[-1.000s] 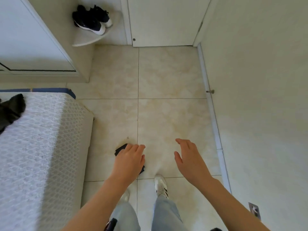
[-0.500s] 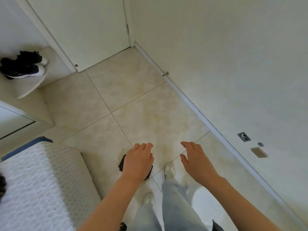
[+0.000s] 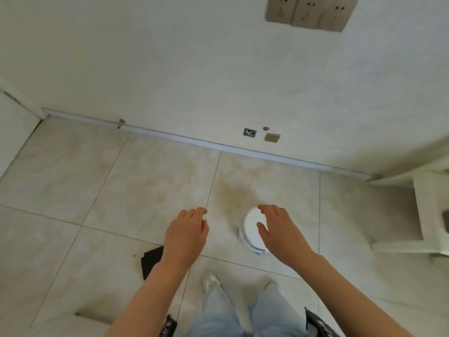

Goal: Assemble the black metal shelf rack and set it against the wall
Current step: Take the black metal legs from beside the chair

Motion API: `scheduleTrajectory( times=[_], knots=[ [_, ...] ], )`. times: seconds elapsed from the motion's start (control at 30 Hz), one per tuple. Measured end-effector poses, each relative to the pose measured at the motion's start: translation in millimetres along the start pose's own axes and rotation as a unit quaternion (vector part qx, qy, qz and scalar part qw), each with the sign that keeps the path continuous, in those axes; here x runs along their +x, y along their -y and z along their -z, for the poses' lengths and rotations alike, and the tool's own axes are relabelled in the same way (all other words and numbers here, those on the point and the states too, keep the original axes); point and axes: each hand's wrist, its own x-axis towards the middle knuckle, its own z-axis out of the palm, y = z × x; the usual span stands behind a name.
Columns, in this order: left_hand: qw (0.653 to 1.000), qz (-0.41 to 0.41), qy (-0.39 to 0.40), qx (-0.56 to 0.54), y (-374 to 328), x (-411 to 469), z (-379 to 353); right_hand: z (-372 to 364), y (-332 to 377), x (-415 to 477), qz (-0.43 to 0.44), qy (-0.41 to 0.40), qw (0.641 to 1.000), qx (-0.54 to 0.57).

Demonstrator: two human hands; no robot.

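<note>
- Beige tiled floor (image 3: 150,181) is seen from above, bounded along its far edge by a white wall (image 3: 170,69), on which a row of sockets (image 3: 308,13) is mounted high up.
- No black metal shelf rack is shown in this view, so its place cannot be told.
- A flat black piece (image 3: 151,262) lies on the floor toward its near edge, partly covered by the left forearm. Whether it belongs to the rack cannot be told.
- The left hand (image 3: 185,235) and the right hand (image 3: 279,232) are held out over the floor, apart from each other. Each grip is wide, with the fingers loosely spread, and nothing is held.
- A round white object (image 3: 249,224) lies on the floor, partly hidden beneath the right hand. Contact cannot be confirmed.
- A white frame (image 3: 424,203), perhaps a stool, stands at the floor's right edge.
- The rack is judged to be stiff, hard-edged and fairly heavy. It would best be taken by its uprights with both hands and lowered gently, since tile may be scratched and painted metal may slip.
</note>
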Motion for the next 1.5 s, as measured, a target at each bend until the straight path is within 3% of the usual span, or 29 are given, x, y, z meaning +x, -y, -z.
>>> scheduleTrajectory(
  times=[0.47,0.77,1.5],
  knots=[
    [0.983,-0.167,0.079,-0.018,-302,-26,-133,68,-279,-188,-0.211,-0.096,0.971,0.055],
    [0.939,-0.313,0.141,-0.002,-482,-41,-202,105,-425,-284,-0.351,-0.193,0.909,0.115],
    [0.852,-0.465,0.239,0.021,-841,55,-309,257,-673,-318,-0.521,-0.300,0.784,0.153]
  ],
)
